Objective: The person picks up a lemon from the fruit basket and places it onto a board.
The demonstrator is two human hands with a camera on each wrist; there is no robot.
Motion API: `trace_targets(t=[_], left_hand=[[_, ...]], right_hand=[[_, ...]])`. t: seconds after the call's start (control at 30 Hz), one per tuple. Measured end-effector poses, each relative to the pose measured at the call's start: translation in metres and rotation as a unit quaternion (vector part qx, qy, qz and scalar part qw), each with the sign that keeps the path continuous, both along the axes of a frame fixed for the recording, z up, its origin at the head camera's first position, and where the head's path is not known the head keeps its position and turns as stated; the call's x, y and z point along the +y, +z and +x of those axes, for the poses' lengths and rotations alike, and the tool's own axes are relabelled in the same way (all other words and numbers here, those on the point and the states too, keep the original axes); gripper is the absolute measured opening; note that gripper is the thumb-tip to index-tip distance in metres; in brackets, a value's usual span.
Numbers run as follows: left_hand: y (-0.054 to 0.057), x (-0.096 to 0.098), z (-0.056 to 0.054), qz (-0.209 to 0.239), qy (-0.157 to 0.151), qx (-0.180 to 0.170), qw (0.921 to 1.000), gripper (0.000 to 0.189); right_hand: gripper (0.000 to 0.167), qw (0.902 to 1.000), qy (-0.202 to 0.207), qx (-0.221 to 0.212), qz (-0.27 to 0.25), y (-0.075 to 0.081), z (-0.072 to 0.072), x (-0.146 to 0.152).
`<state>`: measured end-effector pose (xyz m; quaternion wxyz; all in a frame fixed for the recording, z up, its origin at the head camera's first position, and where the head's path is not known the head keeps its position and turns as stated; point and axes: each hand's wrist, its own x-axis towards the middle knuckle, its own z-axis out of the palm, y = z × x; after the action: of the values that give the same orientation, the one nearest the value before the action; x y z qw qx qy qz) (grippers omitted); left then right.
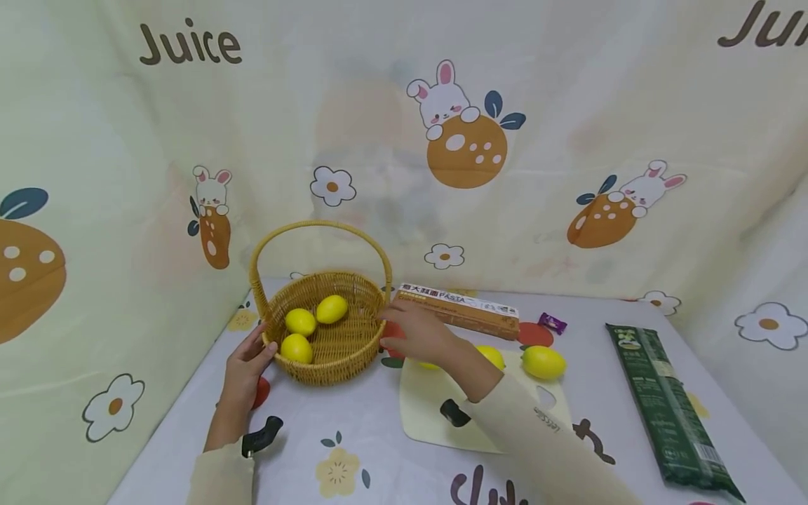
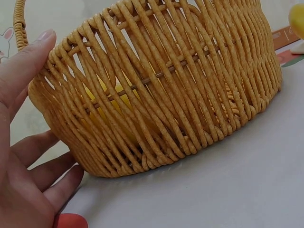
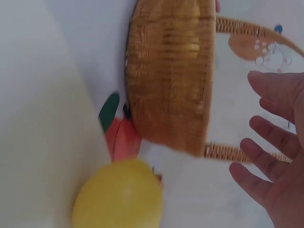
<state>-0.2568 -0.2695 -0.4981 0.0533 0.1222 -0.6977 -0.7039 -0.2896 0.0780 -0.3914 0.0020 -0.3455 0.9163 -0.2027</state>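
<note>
Wicker basket on the desk, three lemons inside.
The left hand's fingers curve round its left side, thumb at the rim; the right hand's fingers are spread near the opposite side, holding nothing. The basket looks light and slightly springy, the lemons firm and apt to roll; the arched handle or rim should give the surest hold.
</note>
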Motion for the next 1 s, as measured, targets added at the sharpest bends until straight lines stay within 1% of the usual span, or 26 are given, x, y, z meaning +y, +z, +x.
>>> trace_targets(t=[0.1, 0.2, 0.3, 0.43, 0.53, 0.73, 0.87, 1.0], left_hand=[[-0.001, -0.002, 0.002, 0.002, 0.003, -0.003, 1.0, 0.064], [-0.001, -0.004, 0.003, 0.003, 0.01, -0.003, 0.9999, 0.064], [-0.001, -0.004, 0.004, 0.005, 0.011, -0.001, 0.9999, 0.065], [-0.001, -0.001, 0.003, 0.006, 0.003, 0.005, 1.0, 0.065], [0.0, 0.002, 0.002, 0.001, 0.004, 0.005, 1.0, 0.063], [-0.002, 0.005, 0.002, 0.003, -0.006, 0.005, 1.0, 0.061], [-0.002, 0.005, 0.002, 0.013, -0.008, 0.006, 0.9999, 0.064], [-0.001, 0.004, 0.005, 0.015, -0.003, 0.005, 0.9999, 0.064]], right_hand=[[0.048, 0.9994, 0.025, 0.014, 0.018, 0.001, 0.001, -0.016], [0.049, 0.9984, 0.048, 0.015, 0.028, 0.0, 0.0, -0.033], [0.046, 0.9978, 0.062, -0.002, 0.025, -0.003, -0.002, -0.047], [0.046, 0.9975, 0.057, -0.037, 0.019, -0.007, -0.004, -0.062], [0.046, 0.9969, 0.053, -0.058, 0.012, -0.011, -0.006, -0.07], [0.045, 0.9945, 0.068, -0.079, -0.012, -0.019, -0.006, -0.087], [0.045, 0.9931, 0.059, -0.098, -0.023, -0.025, -0.005, -0.1], [0.047, 0.9932, 0.043, -0.107, -0.017, -0.031, -0.005, -0.116]])
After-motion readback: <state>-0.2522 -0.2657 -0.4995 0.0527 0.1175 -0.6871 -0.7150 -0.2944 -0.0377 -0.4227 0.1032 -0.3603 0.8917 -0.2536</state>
